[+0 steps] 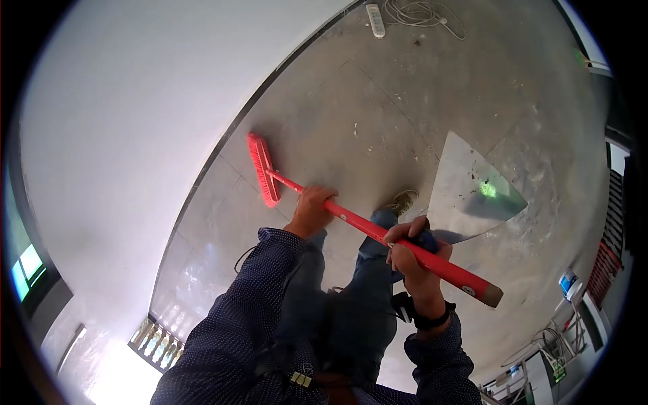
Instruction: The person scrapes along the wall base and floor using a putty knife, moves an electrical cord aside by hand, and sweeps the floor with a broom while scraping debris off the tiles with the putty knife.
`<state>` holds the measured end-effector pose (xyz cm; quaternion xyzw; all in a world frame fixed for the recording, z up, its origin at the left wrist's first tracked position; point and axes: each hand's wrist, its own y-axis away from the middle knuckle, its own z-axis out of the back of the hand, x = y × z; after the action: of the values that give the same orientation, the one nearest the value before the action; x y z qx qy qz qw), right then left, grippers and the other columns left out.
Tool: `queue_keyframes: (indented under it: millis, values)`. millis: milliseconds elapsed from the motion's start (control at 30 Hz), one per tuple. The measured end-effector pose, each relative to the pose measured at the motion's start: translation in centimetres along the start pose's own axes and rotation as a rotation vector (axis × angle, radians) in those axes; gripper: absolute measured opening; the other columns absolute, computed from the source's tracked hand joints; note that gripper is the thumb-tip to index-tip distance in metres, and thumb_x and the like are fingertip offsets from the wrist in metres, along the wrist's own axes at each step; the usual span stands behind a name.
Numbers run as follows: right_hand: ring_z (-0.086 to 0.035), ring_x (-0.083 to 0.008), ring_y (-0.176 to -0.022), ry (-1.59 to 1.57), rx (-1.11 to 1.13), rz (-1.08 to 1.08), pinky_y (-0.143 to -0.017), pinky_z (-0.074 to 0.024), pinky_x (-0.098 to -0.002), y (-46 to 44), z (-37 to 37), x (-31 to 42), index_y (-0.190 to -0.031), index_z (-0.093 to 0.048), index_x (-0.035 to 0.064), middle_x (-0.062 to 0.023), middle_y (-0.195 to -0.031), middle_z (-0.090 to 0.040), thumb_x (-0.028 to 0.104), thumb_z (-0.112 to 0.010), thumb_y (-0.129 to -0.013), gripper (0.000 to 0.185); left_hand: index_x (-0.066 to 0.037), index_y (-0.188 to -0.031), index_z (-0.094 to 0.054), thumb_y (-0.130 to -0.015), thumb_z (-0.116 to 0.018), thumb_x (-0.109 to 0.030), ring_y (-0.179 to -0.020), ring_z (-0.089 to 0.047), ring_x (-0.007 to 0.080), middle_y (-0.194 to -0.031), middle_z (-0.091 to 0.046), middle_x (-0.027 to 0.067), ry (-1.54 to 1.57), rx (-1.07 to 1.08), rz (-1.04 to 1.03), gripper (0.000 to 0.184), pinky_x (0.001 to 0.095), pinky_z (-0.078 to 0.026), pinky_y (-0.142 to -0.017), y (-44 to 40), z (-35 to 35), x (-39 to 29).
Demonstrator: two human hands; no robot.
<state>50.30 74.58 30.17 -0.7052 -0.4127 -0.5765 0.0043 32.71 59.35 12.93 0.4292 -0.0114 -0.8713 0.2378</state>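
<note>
A red broom (pixel 364 225) runs diagonally across the view, its bristled head (pixel 262 169) on the grey floor close to the wall's dark edge. Wrapped round the handle nearer the head is my left hand (pixel 312 211). Farther up, close to the handle's bare end, my right hand (pixel 413 260) has its fingers round the handle. A dark blue object (pixel 425 240) shows at this hand; what it is I cannot make out. Just beyond the right hand, a flat shiny sheet or pan (pixel 472 185) with dark bits on it rests on the floor.
A white wall (pixel 155 88) curves along the left. Near the top lie a power strip (pixel 375 21) and a coiled cable (pixel 418 13). At the right are a white and blue container (pixel 569 285), a red and black rack (pixel 605 270) and tangled cables (pixel 550 341).
</note>
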Motion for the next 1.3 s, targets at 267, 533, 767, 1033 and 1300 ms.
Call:
queue_keyframes:
  millis: [267, 533, 767, 1033, 1300]
  values:
    - [-0.045, -0.0059, -0.044, 0.187, -0.408, 0.19, -0.051, -0.0476, -0.0235, -2.0, 17.3, 15.3, -0.098, -0.042, 0.0066, -0.0127, -0.085, -0.065, 0.006, -0.061, -0.083, 0.024, -0.008, -0.087, -0.065, -0.066, -0.072, -0.001, -0.08, -0.06, 0.0318, -0.079, -0.064, 0.0084, 0.218, 0.032, -0.142, 0.022, 0.0429, -0.045, -0.073, -14.4, -16.2, -19.2]
    - [-0.041, -0.0089, -0.047, 0.887, -0.395, 0.337, -0.056, -0.0416, -0.024, 1.9, 29.1, 28.2, -0.106, -0.047, 0.0008, -0.0083, -0.086, -0.058, 0.021, -0.06, -0.088, 0.03, -0.008, -0.081, -0.065, -0.066, -0.077, -0.006, -0.077, -0.059, 0.0297, -0.076, -0.063, 0.0074, 0.519, 0.099, -0.295, 0.019, 0.0408, -0.042, -0.074, -23.7, -26.8, -37.1]
    - [-0.066, -0.0155, -0.069, 0.797, -0.14, 0.103, -0.076, -0.0575, -0.031, 8.8, 36.6, 31.3, -0.11, -0.047, 0.001, -0.0096, -0.092, -0.062, 0.026, -0.059, -0.093, 0.032, -0.01, -0.082, -0.066, -0.071, -0.078, -0.014, -0.083, -0.058, 0.0286, -0.082, -0.061, 0.0074, 0.405, 0.202, -0.391, 0.016, 0.0413, -0.042, -0.08, -23.3, -29.3, -42.0]
    - [-0.058, -0.0135, -0.051, 0.506, -0.544, 0.389, -0.059, -0.0552, -0.0286, 9.3, 24.7, 28.0, -0.098, -0.046, 0.0051, -0.0142, -0.085, -0.064, 0.017, -0.067, -0.079, 0.031, -0.009, -0.085, -0.064, -0.075, -0.073, -0.01, -0.083, -0.055, 0.0281, -0.08, -0.057, 0.0074, 0.335, 0.181, -0.409, 0.014, 0.0418, -0.041, -0.082, -17.9, -19.0, -37.7]
    - [-0.055, -0.0094, -0.052, -0.122, -0.397, 0.164, -0.056, -0.0519, -0.0268, 4.1, 19.1, 15.9, -0.102, -0.043, 0.0072, -0.017, -0.089, -0.066, 0.005, -0.067, -0.078, 0.034, -0.009, -0.078, -0.064, -0.074, -0.069, -0.008, -0.079, -0.055, 0.0323, -0.076, -0.057, 0.0097, 0.185, 0.075, -0.27, 0.006, 0.0437, -0.041, -0.077, -12.7, -13.3, -22.2]
